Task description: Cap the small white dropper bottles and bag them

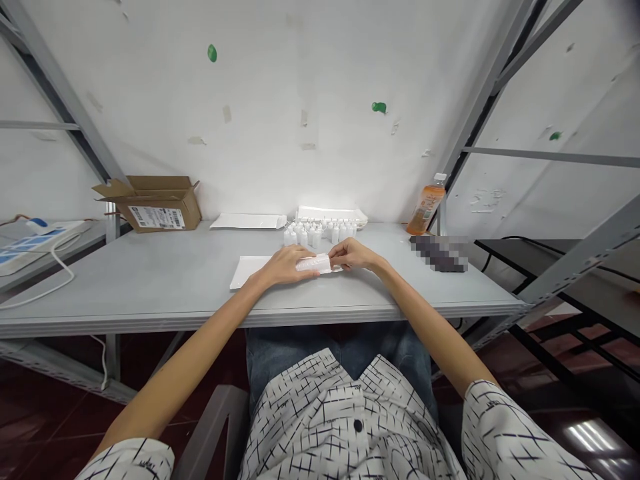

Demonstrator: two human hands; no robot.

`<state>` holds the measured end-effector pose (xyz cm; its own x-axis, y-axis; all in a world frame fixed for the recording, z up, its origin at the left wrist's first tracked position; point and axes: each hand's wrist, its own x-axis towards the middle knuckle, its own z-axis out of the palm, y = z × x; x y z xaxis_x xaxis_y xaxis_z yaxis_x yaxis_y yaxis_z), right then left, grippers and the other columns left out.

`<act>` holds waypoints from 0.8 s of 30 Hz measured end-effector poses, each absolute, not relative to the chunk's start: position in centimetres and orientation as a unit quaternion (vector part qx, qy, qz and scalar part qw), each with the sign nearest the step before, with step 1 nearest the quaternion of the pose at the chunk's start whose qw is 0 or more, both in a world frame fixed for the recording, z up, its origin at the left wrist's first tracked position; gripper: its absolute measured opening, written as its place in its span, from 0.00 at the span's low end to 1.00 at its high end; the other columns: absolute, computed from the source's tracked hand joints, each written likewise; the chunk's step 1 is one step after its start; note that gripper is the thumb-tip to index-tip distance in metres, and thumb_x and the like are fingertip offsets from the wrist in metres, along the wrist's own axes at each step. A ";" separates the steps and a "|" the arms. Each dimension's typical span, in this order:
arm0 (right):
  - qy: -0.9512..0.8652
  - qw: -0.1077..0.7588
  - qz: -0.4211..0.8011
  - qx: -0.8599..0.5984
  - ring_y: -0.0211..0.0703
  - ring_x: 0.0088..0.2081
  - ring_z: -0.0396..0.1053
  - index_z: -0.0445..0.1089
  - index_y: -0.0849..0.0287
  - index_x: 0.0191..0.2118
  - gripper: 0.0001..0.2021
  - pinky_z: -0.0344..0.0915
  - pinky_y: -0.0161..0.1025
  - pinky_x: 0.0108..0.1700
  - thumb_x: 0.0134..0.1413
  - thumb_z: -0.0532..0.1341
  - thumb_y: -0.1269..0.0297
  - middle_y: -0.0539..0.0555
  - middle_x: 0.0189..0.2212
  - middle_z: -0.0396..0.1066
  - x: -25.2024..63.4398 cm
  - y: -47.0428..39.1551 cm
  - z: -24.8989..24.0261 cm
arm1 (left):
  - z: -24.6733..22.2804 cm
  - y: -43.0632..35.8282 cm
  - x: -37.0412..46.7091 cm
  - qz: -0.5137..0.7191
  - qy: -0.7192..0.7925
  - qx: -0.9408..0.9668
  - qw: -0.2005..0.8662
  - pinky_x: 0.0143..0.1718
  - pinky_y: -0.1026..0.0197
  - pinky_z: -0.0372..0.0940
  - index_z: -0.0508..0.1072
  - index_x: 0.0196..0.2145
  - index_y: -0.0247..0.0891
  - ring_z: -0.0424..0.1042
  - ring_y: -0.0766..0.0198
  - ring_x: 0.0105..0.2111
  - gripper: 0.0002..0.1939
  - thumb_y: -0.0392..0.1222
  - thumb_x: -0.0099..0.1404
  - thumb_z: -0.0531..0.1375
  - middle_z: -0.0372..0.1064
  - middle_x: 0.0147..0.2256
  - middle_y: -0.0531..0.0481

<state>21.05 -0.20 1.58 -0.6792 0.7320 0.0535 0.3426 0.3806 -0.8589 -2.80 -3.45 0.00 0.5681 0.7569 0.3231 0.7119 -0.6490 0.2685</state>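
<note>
A white packet with a wrinkled, shiny surface (313, 264) lies on the grey table, in front of several small white bottles (320, 233). My left hand (287, 265) rests over its left part, fingers and thumb spread around it. At its right end, my right hand (349, 255) has its fingertips pinched together on the packet's edge. A flat white sheet or envelope (246, 268) extends out to the left from under my left hand. What lies beneath my left palm is hidden.
An open cardboard box (163, 215) stands at the back left. Flat white envelopes (249, 221) and a stacked white pile (333, 214) lie by the wall. An orange drink bottle (427, 205) and a dark, pixelated item (437, 254) are on the right.
</note>
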 end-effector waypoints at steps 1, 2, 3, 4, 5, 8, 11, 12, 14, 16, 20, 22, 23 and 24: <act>-0.799 0.227 0.435 -0.346 0.30 0.18 0.56 0.78 0.64 0.32 0.11 0.54 0.33 0.23 0.43 0.64 0.63 0.51 0.24 0.73 21.0 -0.2 1.6 | 0.0 -3.5 -2.8 0.210 0.416 0.883 0.055 0.49 0.51 0.64 0.74 0.50 0.43 0.69 0.49 0.50 0.28 0.63 0.60 0.57 0.72 0.49 0.45; -0.799 0.236 0.424 -0.355 0.30 0.19 0.56 0.78 0.64 0.31 0.10 0.54 0.33 0.23 0.42 0.64 0.63 0.51 0.23 0.73 20.9 -0.3 1.5 | 0.1 -3.6 -2.8 0.211 0.416 0.883 0.056 0.49 0.51 0.64 0.75 0.50 0.42 0.69 0.49 0.50 0.28 0.63 0.60 0.57 0.72 0.50 0.45; -0.798 0.244 0.416 -0.360 0.30 0.20 0.56 0.78 0.64 0.30 0.09 0.53 0.32 0.23 0.41 0.64 0.64 0.51 0.22 0.72 20.8 -0.4 1.5 | 0.1 -3.6 -2.7 0.211 0.415 0.883 0.056 0.49 0.51 0.64 0.75 0.50 0.42 0.68 0.49 0.50 0.28 0.63 0.60 0.57 0.72 0.50 0.45; -0.798 0.249 0.413 -0.361 0.31 0.20 0.56 0.78 0.64 0.29 0.09 0.53 0.32 0.23 0.40 0.64 0.65 0.50 0.21 0.71 20.6 -0.5 1.5 | 0.1 -3.7 -2.7 0.211 0.413 0.884 0.057 0.49 0.51 0.64 0.75 0.50 0.41 0.69 0.49 0.50 0.28 0.62 0.61 0.57 0.72 0.49 0.45; -0.798 0.249 0.416 -0.357 0.31 0.21 0.56 0.78 0.64 0.28 0.08 0.53 0.32 0.24 0.40 0.64 0.66 0.49 0.20 0.70 20.4 -0.7 1.5 | 0.1 -3.7 -2.7 0.211 0.410 0.885 0.056 0.49 0.51 0.64 0.75 0.50 0.41 0.69 0.50 0.49 0.27 0.62 0.61 0.57 0.72 0.49 0.44; -0.798 0.231 0.447 -0.332 0.31 0.20 0.56 0.77 0.64 0.27 0.07 0.53 0.32 0.24 0.40 0.63 0.67 0.47 0.17 0.65 20.1 -1.1 1.5 | 0.2 -3.8 -2.8 0.208 0.406 0.889 0.052 0.47 0.52 0.64 0.75 0.49 0.40 0.70 0.50 0.47 0.26 0.61 0.61 0.57 0.73 0.47 0.44; -0.795 0.234 0.450 -0.332 0.31 0.19 0.57 0.78 0.64 0.31 0.09 0.55 0.33 0.24 0.42 0.64 0.65 0.48 0.20 0.68 20.6 -1.1 1.7 | 0.2 -3.7 -2.8 0.207 0.408 0.888 0.050 0.47 0.53 0.64 0.75 0.48 0.41 0.69 0.50 0.47 0.26 0.61 0.61 0.57 0.73 0.47 0.44; -0.794 0.240 0.444 -0.340 0.31 0.19 0.58 0.78 0.64 0.32 0.10 0.56 0.33 0.25 0.42 0.65 0.64 0.49 0.21 0.70 20.9 -1.0 1.7 | 0.1 -3.7 -2.8 0.208 0.409 0.887 0.049 0.48 0.53 0.64 0.75 0.48 0.41 0.69 0.50 0.48 0.26 0.61 0.61 0.57 0.73 0.47 0.44; -0.791 0.243 0.436 -0.353 0.30 0.19 0.58 0.79 0.64 0.33 0.11 0.56 0.33 0.25 0.41 0.66 0.63 0.51 0.23 0.72 21.3 -0.8 1.8 | 0.1 -3.6 -2.8 0.209 0.412 0.886 0.048 0.50 0.52 0.63 0.75 0.49 0.40 0.69 0.50 0.49 0.27 0.61 0.61 0.57 0.73 0.48 0.44; -0.791 0.231 0.439 -0.357 0.30 0.19 0.58 0.78 0.64 0.31 0.10 0.56 0.33 0.24 0.40 0.67 0.64 0.50 0.22 0.72 21.4 -0.7 1.7 | 0.1 -3.6 -2.8 0.209 0.413 0.885 0.046 0.50 0.51 0.63 0.75 0.49 0.40 0.69 0.50 0.49 0.27 0.62 0.61 0.57 0.72 0.49 0.44; -0.791 0.219 0.450 -0.352 0.30 0.18 0.57 0.78 0.64 0.30 0.09 0.55 0.32 0.23 0.39 0.64 0.68 0.48 0.20 0.69 20.8 -0.8 1.4 | 0.2 -3.6 -2.8 0.206 0.410 0.888 0.040 0.50 0.51 0.63 0.74 0.50 0.40 0.69 0.50 0.49 0.28 0.62 0.61 0.57 0.72 0.48 0.43; -0.792 0.219 0.449 -0.351 0.30 0.18 0.57 0.78 0.64 0.31 0.11 0.54 0.32 0.23 0.39 0.62 0.68 0.47 0.19 0.68 20.5 -0.9 1.3 | 0.2 -3.7 -2.8 0.206 0.410 0.888 0.038 0.50 0.51 0.63 0.74 0.50 0.39 0.69 0.50 0.48 0.28 0.62 0.61 0.57 0.72 0.48 0.43; -0.792 0.220 0.447 -0.351 0.30 0.18 0.56 0.78 0.64 0.31 0.11 0.54 0.32 0.23 0.39 0.62 0.68 0.47 0.19 0.68 20.4 -0.9 1.3 | 0.2 -3.7 -2.8 0.207 0.410 0.888 0.038 0.49 0.51 0.63 0.74 0.50 0.39 0.69 0.50 0.48 0.28 0.62 0.61 0.57 0.72 0.48 0.43; -0.793 0.222 0.446 -0.351 0.30 0.18 0.56 0.78 0.64 0.32 0.11 0.55 0.32 0.23 0.39 0.61 0.68 0.47 0.19 0.68 20.3 -0.9 1.3 | 0.2 -3.7 -2.9 0.207 0.410 0.887 0.038 0.49 0.51 0.63 0.74 0.49 0.39 0.69 0.51 0.48 0.28 0.62 0.61 0.57 0.72 0.48 0.44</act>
<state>20.33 -0.94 1.32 -0.6556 0.7541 0.0388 0.3588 0.3563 -0.8627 -2.86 -3.72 0.23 0.5780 0.7437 0.3361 0.7121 -0.6607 0.2375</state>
